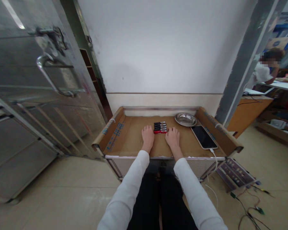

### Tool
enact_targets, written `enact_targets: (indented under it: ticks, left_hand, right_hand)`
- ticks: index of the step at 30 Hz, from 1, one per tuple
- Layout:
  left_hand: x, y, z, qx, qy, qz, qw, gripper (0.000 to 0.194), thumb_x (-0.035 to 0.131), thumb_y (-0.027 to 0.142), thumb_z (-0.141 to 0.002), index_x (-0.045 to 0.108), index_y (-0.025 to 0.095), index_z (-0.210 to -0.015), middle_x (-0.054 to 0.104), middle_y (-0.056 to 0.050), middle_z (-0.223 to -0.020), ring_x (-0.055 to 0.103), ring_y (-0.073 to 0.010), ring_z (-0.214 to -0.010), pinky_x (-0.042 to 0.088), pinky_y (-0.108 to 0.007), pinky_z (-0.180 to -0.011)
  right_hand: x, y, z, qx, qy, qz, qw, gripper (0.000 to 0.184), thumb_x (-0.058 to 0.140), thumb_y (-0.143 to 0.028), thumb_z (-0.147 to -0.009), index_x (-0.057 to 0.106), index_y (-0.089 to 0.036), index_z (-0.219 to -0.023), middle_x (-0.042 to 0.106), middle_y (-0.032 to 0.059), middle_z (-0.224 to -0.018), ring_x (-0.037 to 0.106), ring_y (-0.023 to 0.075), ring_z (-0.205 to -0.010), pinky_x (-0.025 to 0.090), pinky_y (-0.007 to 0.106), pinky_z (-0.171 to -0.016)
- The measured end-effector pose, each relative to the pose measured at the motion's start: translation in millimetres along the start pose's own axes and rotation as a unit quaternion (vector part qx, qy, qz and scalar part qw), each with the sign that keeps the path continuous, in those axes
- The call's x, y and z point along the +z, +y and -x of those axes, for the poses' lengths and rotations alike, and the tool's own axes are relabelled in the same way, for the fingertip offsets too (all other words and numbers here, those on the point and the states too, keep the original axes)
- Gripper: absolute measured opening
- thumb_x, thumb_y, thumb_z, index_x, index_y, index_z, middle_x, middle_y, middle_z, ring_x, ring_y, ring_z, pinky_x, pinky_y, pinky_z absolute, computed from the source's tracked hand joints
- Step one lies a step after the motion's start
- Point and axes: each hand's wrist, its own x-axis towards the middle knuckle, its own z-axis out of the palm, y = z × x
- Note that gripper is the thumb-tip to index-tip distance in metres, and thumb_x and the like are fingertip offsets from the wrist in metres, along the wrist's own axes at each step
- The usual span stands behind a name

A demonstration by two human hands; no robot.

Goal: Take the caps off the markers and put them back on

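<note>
Head cam: L hand (148, 136) & R hand (173, 138) palm-down, apparently empty, flanking row of slim black/silver/red cylinders (160, 127) on brown cardboard sheet (131, 137); uneven nudge cd roll some loose.

"What is unclear?"
"The black and red sticks (159, 127) are too small to identify."
"And cut off?"
"The metal door (21, 76), by the left edge; the cables (250, 215), by the bottom."

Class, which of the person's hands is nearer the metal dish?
Right. The right hand is in front of the metal dish, to its left; the left hand is farther left, past the small items.
</note>
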Motion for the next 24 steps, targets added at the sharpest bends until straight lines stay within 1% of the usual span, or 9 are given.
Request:
enact_targets:
  ticks: [3, 6, 11, 13, 17, 21, 24]
  left_hand:
    - [-0.1, -6, -8, 0.013, -0.005, 0.013, 1.000, 0.023, 0.038, 0.010, -0.087, 0.060, 0.012, -0.097, 0.061, -0.015, -0.100, 0.055, -0.0261, -0.099, 0.042, -0.038, -0.083]
    - [1.4, -9, -11, 0.017, 0.010, 0.018, 1.000, 0.019, 0.041, 0.012, -0.086, 0.059, 0.013, -0.095, 0.061, -0.014, -0.100, 0.054, -0.0263, -0.099, 0.042, -0.038, -0.083]
    - [5.2, -9, -9, -0.005, 0.034, 0.023, 0.999, 0.019, 0.040, 0.010, -0.086, 0.055, 0.012, -0.098, 0.058, -0.015, -0.105, 0.053, -0.0258, -0.102, 0.041, -0.037, -0.087]
    - [6.8, -9, -10, 0.000, 0.024, 0.046, 0.999, 0.019, 0.041, 0.010, -0.085, 0.054, 0.012, -0.099, 0.058, -0.015, -0.106, 0.054, -0.0245, -0.102, 0.041, -0.037, -0.088]
    - [9.1, -11, -13, 0.012, -0.010, 0.086, 0.996, 0.018, 0.041, 0.010, -0.086, 0.055, 0.015, -0.096, 0.062, -0.011, -0.100, 0.058, -0.0206, -0.096, 0.043, -0.032, -0.085]
    - [9.4, -13, -15, 0.014, -0.006, 0.092, 0.996, 0.017, 0.043, 0.011, -0.086, 0.057, 0.016, -0.094, 0.063, -0.010, -0.098, 0.059, -0.0193, -0.094, 0.044, -0.030, -0.083]
    - [9.0, -13, -14, 0.020, -0.001, 0.094, 0.995, 0.018, 0.043, 0.010, -0.086, 0.057, 0.015, -0.095, 0.063, -0.011, -0.100, 0.059, -0.0198, -0.095, 0.044, -0.031, -0.083]
  right_hand:
    - [-1, 0, -1, 0.007, -0.015, 0.004, 1.000, 0.025, 0.044, -0.016, -0.084, 0.059, -0.013, -0.104, 0.057, 0.0190, -0.106, 0.050, 0.0280, -0.101, 0.035, 0.038, -0.084]
    - [0, 0, -2, 0.008, -0.009, 0.002, 1.000, 0.024, 0.045, -0.016, -0.084, 0.058, -0.013, -0.103, 0.057, 0.0192, -0.107, 0.049, 0.0281, -0.101, 0.035, 0.039, -0.084]
    - [1, 1, 0, 0.003, 0.001, -0.006, 1.000, 0.024, 0.044, -0.016, -0.084, 0.058, -0.014, -0.103, 0.057, 0.0191, -0.106, 0.049, 0.0278, -0.099, 0.035, 0.038, -0.083]
    - [1, 1, 1, 0.002, -0.003, -0.004, 1.000, 0.024, 0.043, -0.016, -0.085, 0.058, -0.014, -0.103, 0.058, 0.0188, -0.105, 0.049, 0.0281, -0.099, 0.034, 0.038, -0.082]
    - [2, 1, 2, -0.017, 0.001, 0.007, 1.000, 0.023, 0.043, -0.017, -0.085, 0.059, -0.014, -0.101, 0.058, 0.0192, -0.102, 0.049, 0.0287, -0.097, 0.034, 0.039, -0.081]
    - [3, 1, 2, -0.030, 0.017, 0.038, 0.999, 0.020, 0.045, -0.017, -0.084, 0.059, -0.015, -0.099, 0.058, 0.0167, -0.099, 0.050, 0.0265, -0.093, 0.035, 0.037, -0.079]
    - [2, 0, 3, -0.029, 0.014, 0.050, 0.998, 0.020, 0.045, -0.017, -0.084, 0.059, -0.015, -0.099, 0.059, 0.0166, -0.099, 0.050, 0.0268, -0.093, 0.034, 0.037, -0.078]
